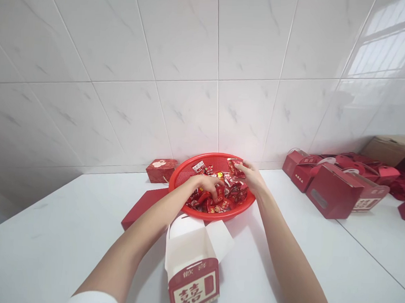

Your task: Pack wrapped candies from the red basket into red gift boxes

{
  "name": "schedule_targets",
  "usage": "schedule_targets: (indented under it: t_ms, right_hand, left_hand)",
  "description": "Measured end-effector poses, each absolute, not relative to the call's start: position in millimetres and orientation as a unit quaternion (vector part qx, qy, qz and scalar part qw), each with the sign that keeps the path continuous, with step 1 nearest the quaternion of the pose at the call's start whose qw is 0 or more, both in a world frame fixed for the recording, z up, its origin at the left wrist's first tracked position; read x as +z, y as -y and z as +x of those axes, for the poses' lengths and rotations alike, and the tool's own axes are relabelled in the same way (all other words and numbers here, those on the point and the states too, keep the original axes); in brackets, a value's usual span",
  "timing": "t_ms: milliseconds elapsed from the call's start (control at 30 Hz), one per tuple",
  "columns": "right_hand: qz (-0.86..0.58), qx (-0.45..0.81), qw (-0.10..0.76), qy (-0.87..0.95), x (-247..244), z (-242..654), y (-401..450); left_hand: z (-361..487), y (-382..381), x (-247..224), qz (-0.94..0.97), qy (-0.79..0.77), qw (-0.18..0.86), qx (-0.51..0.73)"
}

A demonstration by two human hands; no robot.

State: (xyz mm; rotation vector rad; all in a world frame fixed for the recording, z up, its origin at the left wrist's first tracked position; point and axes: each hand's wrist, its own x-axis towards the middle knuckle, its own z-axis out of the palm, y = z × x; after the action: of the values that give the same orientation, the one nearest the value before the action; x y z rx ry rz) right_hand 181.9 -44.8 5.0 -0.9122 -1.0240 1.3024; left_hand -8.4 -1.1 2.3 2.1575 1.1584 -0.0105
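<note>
A red plastic basket (180, 172) stands against the tiled wall with many wrapped candies (222, 204) in it. My left hand (211, 184) reaches into the basket, its curled fingers down among the candies; what they grip, if anything, is hidden. At the basket's right side my right hand (251, 175) pinches a red wrapped packet (234, 167) above the candies. Nearer to me, in front of the basket, an open red and white gift box (195, 287) has its flaps spread, and its white inside shows.
Left of the basket are a small patterned red box (160, 171) and a flat red box (143, 207), partly behind my left arm. Several red gift boxes (334, 190) stand at the right, with a brown cardboard box (386, 150) behind them.
</note>
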Motion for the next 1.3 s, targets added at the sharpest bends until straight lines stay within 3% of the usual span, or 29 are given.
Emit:
schedule_targets:
  t_ms: [100, 333, 533, 733, 1100, 1300]
  right_hand:
    - [-0.393, 0.556, 0.588, 0.437, 3.1, 183.2, 42.4]
    - [-0.381, 0.562, 0.593, 0.433, 1.0, 184.8, 39.8]
    - [-0.395, 0.568, 0.581, 0.429, 2.5, 183.9, 41.2]
    - [-0.402, 0.568, 0.546, 0.465, 5.7, 183.3, 47.8]
    - [-0.387, 0.569, 0.568, 0.451, 4.2, 182.8, 48.4]
    - [-0.4, 0.56, 0.583, 0.432, 6.0, 181.0, 48.2]
  left_hand:
    - [-13.5, -0.4, 8.3, 0.81, -0.441, 0.385, 0.025]
    - [-16.6, 2.9, 22.2, 0.755, -0.396, 0.448, 0.27]
    - [-14.6, -1.8, 19.5, 0.726, -0.356, 0.469, 0.355]
    - [-10.3, 2.6, 21.5, 0.699, -0.353, 0.494, 0.378]
    - [-11.7, -4.5, 16.3, 0.69, -0.382, 0.497, 0.362]
    - [-14.6, -8.1, 16.5, 0.633, -0.424, 0.478, 0.437]
